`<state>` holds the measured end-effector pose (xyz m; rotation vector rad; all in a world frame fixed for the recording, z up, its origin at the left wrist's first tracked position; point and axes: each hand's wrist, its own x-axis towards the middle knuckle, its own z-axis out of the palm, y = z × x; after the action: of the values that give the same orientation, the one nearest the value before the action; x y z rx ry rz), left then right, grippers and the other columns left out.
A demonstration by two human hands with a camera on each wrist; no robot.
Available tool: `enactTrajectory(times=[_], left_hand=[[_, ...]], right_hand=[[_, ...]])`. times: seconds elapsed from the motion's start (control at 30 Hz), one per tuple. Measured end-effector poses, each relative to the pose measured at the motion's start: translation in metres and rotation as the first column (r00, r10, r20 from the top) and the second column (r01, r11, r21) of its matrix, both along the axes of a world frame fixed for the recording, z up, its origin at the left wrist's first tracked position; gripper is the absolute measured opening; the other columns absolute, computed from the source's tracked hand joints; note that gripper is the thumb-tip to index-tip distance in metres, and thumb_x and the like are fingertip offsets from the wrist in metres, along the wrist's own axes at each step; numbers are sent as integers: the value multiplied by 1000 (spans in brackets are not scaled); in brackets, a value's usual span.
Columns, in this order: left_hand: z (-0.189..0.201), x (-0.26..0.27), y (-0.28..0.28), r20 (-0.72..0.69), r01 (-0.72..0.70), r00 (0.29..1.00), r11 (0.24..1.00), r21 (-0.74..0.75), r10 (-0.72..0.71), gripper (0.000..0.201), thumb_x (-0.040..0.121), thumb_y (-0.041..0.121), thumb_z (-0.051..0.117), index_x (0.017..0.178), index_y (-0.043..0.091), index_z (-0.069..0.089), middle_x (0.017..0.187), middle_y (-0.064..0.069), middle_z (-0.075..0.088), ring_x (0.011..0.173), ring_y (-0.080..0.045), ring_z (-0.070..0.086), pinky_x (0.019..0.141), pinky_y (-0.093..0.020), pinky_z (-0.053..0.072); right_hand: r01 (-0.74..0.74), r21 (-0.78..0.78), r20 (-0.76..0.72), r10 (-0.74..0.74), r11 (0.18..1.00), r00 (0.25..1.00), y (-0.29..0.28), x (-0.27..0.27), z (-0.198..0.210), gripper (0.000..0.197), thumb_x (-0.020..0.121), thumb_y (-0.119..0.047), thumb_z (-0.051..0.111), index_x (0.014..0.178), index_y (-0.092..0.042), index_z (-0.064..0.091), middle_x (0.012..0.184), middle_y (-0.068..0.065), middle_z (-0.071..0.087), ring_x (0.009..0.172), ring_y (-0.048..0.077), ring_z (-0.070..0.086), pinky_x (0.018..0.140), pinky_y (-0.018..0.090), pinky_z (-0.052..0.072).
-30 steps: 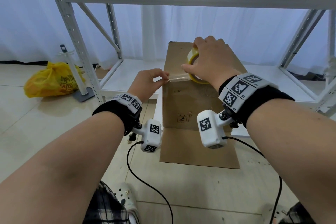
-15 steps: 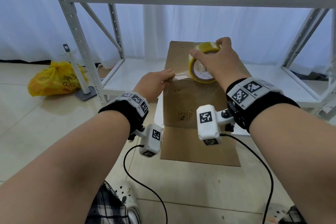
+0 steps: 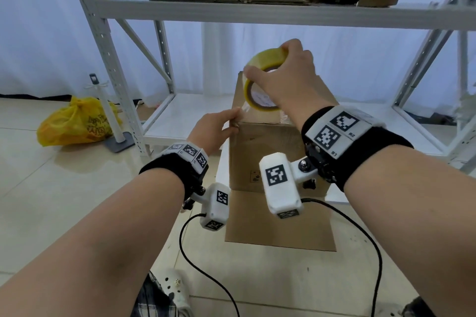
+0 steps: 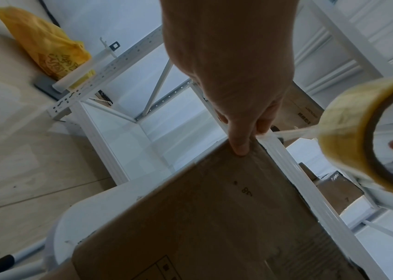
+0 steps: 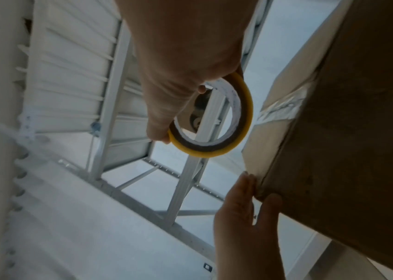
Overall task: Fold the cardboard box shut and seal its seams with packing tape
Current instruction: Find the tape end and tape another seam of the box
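While the left hand (image 3: 215, 127) pins the free end of the clear tape strip (image 4: 293, 132) against the upper left corner of the tall brown cardboard box (image 3: 268, 157), thumb on the near face and straight fingers on the left side, the right hand (image 3: 286, 80) holds the yellowish roll of packing tape (image 3: 260, 85) just above the box top, fingers curled round its rim and through its core. The box stands on a white stool (image 4: 90, 208) in front of the white metal shelving rack (image 3: 180, 13), 1 bottom flap hanging open toward the person. The step in hand looks like laying a strip across the top. To do it well, I would keep the pinned end pressed flat, pull the roll away from that corner with steady tension so the strip stays straight over the seam, then smooth it down.
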<state>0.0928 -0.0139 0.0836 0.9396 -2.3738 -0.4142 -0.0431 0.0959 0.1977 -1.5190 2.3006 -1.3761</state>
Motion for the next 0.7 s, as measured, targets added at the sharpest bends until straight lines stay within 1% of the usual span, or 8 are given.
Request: enactTrajectory(times=[0.07, 0.2, 0.3, 0.37, 0.43, 0.5, 0.6, 0.7], left_hand=[[0, 1, 0, 12, -2, 1000, 1000, -2, 2, 50, 91, 17, 59, 139, 23, 46, 132, 1, 58, 123, -21, 53, 104, -28, 35], [1, 0, 2, 55, -18, 998, 1000, 14, 17, 48, 94, 21, 55, 141, 23, 43, 135, -1, 56, 124, -21, 51, 104, -29, 35], [2, -1, 5, 87, 11, 996, 1000, -18, -10, 43, 96, 18, 53, 138, 22, 48, 134, -2, 57, 124, -22, 51, 104, -28, 34], [3, -2, 6, 94, 40, 995, 998, -42, -35, 40, 96, 15, 53, 136, 20, 51, 138, 1, 53, 126, -20, 50, 105, -23, 30], [4, -1, 6, 98, 36, 995, 998, -45, -32, 40, 96, 15, 53, 136, 20, 51, 142, 3, 47, 130, -17, 46, 107, -20, 26], [4, -2, 6, 109, 34, 994, 998, -50, -28, 40, 96, 15, 53, 136, 20, 51, 143, 3, 45, 131, -16, 45, 108, -19, 23], [5, -2, 7, 103, 38, 994, 998, -53, -33, 40, 96, 14, 53, 135, 19, 51, 143, 3, 45, 132, -15, 43, 108, -18, 22], [5, -1, 8, 108, 33, 994, 998, -47, -28, 40, 96, 15, 52, 135, 20, 51, 143, 4, 45, 132, -16, 44, 108, -20, 24]], right_hand=[[7, 10, -36, -7, 1000, 999, 0, 3, 2, 76, 76, -60, 66, 135, -25, 33, 126, 2, 40, 98, 17, 45, 75, 31, 36], [44, 42, -40, -43, 998, 998, 6, -11, -7, 75, 75, -58, 68, 133, -23, 36, 126, 4, 39, 111, 23, 49, 81, 33, 40], [87, 99, -80, -79, 991, 994, 12, -21, -19, 73, 73, -57, 69, 130, -24, 37, 125, 4, 38, 111, 26, 49, 82, 37, 43], [91, 128, -105, -77, 988, 991, 13, -23, -25, 72, 73, -57, 68, 128, -24, 37, 124, 4, 37, 110, 27, 50, 84, 40, 46], [113, 154, -166, -87, 982, 982, 13, -23, -29, 71, 72, -57, 67, 127, -23, 37, 122, 4, 38, 107, 28, 52, 78, 38, 44], [139, 171, -223, -99, 975, 970, 12, -22, -32, 72, 72, -58, 66, 128, -23, 37, 122, 4, 39, 106, 28, 52, 74, 35, 40], [143, 177, -270, -91, 974, 958, 11, -22, -33, 73, 71, -58, 66, 128, -23, 37, 123, 5, 40, 105, 29, 53, 74, 34, 40], [140, 197, -292, -78, 970, 953, 8, -23, -32, 75, 70, -60, 66, 129, -23, 37, 124, 5, 40, 107, 30, 53, 75, 36, 43]])
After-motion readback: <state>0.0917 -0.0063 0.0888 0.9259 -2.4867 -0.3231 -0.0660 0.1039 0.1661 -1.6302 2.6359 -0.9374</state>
